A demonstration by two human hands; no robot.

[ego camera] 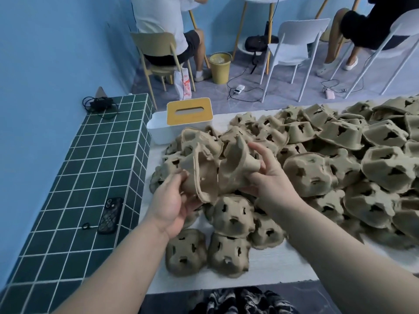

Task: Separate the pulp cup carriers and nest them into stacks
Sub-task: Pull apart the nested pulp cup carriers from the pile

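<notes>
Both hands are raised above the near-left part of the counter (283,266), each clamped on pulp. Left hand (174,200): fingers and thumb are curled round the rim of one carrier (199,175), which is held tilted on edge with its hollow side turned toward the right hand. Right hand (267,177): a second carrier (235,166) is pinched by a moulded corner between thumb and forefinger, the remaining fingers spread loosely. The two carriers are seen touching or nearly touching along their inner edges; whether they are fully parted cannot be told.

Below and just beyond the hands, loose carriers (231,214) lie upside down, some overlapping. Well to the right of the right hand, a large unsorted heap (340,137) is spread across the counter. Beyond the left hand a white tissue box (188,114) with a yellow lid is placed. To the left of the left hand, on a green tiled ledge (79,177), a phone (111,215) is noted.

Step judged in hand: separation of a stuck pair, or alignment of the two for nesting. No tidy stack is evident, so the task is judged at an early stage. The next move is judged to call for matching orientation of both pieces, cup pockets aligned, then one pressed squarely into the other and set down at a bare spot near the hands.
</notes>
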